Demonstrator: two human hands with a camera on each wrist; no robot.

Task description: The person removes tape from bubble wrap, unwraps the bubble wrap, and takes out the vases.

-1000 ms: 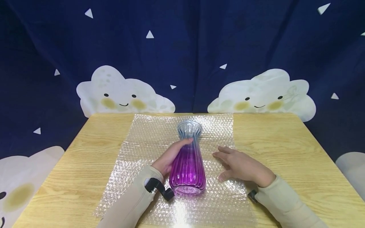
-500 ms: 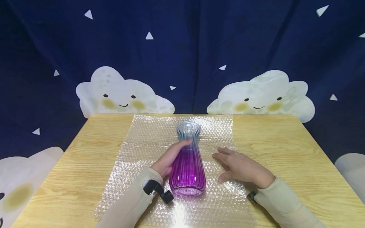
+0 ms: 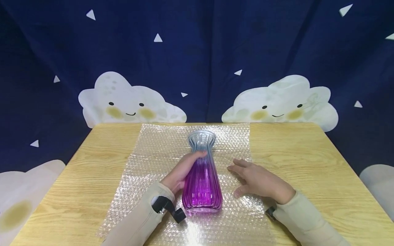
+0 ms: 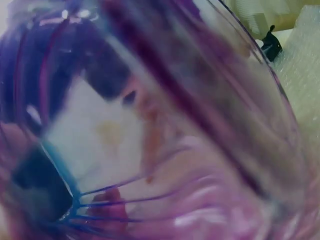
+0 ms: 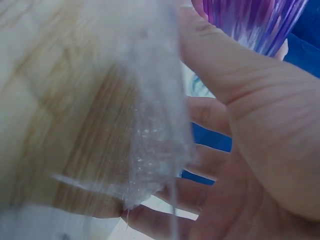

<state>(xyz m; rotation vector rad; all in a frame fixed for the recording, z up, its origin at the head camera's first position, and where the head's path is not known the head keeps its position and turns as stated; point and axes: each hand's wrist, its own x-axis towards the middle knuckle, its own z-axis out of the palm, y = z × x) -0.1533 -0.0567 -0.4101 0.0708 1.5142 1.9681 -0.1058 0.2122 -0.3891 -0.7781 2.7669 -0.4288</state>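
A fluted glass vase (image 3: 202,181), purple at the base and fading to pale blue at its flared rim, is over the bubble wrap (image 3: 172,136) at the table's middle. My left hand (image 3: 184,169) grips it from the left, thumb across the front just below the neck, with the fingers hidden behind the glass. Its see-through wall (image 4: 165,125) fills the left wrist view, blurred. To the right of the vase, apart from it, my right hand (image 3: 258,179) is over the wrap's right side with relaxed, spread fingers. A wrap edge (image 5: 155,150) crosses before its fingers (image 5: 210,115) in the right wrist view.
The wooden table (image 3: 292,147) extends on both sides of the wrap. A dark blue curtain (image 3: 197,51) with smiling clouds hangs behind its far edge. Black camera straps (image 3: 168,208) are on the sleeves.
The vase has tipped slightly in my left hand, so less of its underside shows. The right hand keeps its place and pose; the whole head view has shifted a little.
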